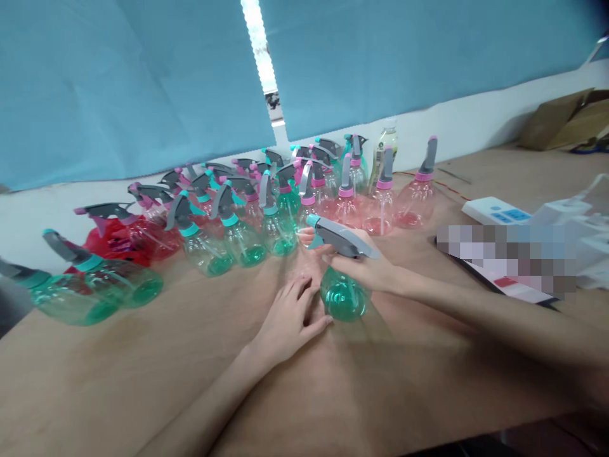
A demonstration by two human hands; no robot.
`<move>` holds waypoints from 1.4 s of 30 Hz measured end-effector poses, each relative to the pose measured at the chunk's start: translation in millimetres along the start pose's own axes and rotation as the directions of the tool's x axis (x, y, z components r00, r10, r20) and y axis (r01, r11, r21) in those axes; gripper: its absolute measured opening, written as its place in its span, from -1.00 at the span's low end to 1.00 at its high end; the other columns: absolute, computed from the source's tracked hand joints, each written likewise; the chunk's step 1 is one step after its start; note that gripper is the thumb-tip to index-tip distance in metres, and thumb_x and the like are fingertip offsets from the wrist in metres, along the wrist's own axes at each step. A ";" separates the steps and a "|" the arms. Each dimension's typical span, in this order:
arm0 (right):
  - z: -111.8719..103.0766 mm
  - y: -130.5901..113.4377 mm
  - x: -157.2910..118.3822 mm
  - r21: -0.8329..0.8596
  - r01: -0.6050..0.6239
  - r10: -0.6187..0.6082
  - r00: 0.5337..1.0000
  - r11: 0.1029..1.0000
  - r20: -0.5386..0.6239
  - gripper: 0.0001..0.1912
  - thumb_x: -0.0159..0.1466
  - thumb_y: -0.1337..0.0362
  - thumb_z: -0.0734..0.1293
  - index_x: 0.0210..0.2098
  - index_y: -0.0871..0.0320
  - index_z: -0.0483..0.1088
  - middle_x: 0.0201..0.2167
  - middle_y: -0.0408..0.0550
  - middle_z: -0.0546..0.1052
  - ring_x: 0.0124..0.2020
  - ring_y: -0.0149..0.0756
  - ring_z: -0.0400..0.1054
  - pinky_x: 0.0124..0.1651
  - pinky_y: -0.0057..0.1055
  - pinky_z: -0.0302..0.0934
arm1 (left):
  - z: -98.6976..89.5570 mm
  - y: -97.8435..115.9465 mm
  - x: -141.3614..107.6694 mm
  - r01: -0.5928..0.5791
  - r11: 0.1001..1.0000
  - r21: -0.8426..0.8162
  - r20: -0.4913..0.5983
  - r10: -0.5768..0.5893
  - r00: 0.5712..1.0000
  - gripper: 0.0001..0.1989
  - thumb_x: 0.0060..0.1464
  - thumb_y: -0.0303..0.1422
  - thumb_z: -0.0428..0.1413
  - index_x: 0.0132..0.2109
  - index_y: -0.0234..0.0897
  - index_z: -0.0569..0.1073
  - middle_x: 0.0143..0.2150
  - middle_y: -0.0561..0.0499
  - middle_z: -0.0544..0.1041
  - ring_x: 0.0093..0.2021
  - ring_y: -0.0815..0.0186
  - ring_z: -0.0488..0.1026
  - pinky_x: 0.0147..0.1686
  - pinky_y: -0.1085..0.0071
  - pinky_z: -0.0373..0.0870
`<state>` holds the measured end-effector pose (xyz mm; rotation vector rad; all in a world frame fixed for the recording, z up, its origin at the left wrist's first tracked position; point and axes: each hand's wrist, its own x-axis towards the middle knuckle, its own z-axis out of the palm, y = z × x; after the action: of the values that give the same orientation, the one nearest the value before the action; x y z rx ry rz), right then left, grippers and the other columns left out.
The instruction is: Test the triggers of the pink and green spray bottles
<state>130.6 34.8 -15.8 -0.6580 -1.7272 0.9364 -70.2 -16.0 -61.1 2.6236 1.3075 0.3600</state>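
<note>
Near the middle of the table, my right hand is wrapped round the neck of a green spray bottle with a grey and teal trigger head. To its left my left hand lies on the table, fingers apart, its thumb close to the bottle's base. Behind both hands several spray bottles stand in rows: green ones with teal collars, such as the green bottle, and pink ones with pink collars, such as the pink bottle.
A red plastic bag lies among the left bottles. A labelled drink bottle stands at the back. To the right are a white device, a dark-edged flat item partly blurred, white objects and a cardboard box.
</note>
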 end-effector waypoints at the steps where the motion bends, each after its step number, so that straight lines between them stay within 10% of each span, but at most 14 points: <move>1: 0.1 0.3 -0.2 0.005 -0.002 0.002 1.000 1.000 0.003 -0.69 0.01 0.44 0.23 -0.25 0.13 0.42 -0.48 -0.20 0.36 -0.50 -0.41 0.13 -0.43 -0.41 0.11 | 0.1 -0.1 0.1 -0.001 1.000 0.000 -0.001 0.001 1.000 -0.53 0.21 -0.10 0.10 0.14 -0.29 0.34 0.27 -0.24 0.30 0.31 -0.03 0.20 0.27 -0.02 0.20; 42: 3.4 5.2 -2.7 -0.040 -0.018 0.020 0.997 0.999 0.071 -0.87 0.08 0.36 0.32 -0.37 0.06 0.48 -0.28 -0.10 0.59 -0.25 -0.20 0.47 -0.19 -0.19 0.39 | -0.6 1.0 0.0 0.018 1.000 -0.014 0.004 -0.018 1.000 -0.50 0.19 -0.04 0.09 0.13 -0.27 0.36 0.24 -0.23 0.33 0.30 -0.07 0.21 0.24 -0.06 0.23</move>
<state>128.3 34.6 -22.2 -0.6749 -1.8094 0.9513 -69.6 -16.6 -60.3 2.5976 1.3222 0.3599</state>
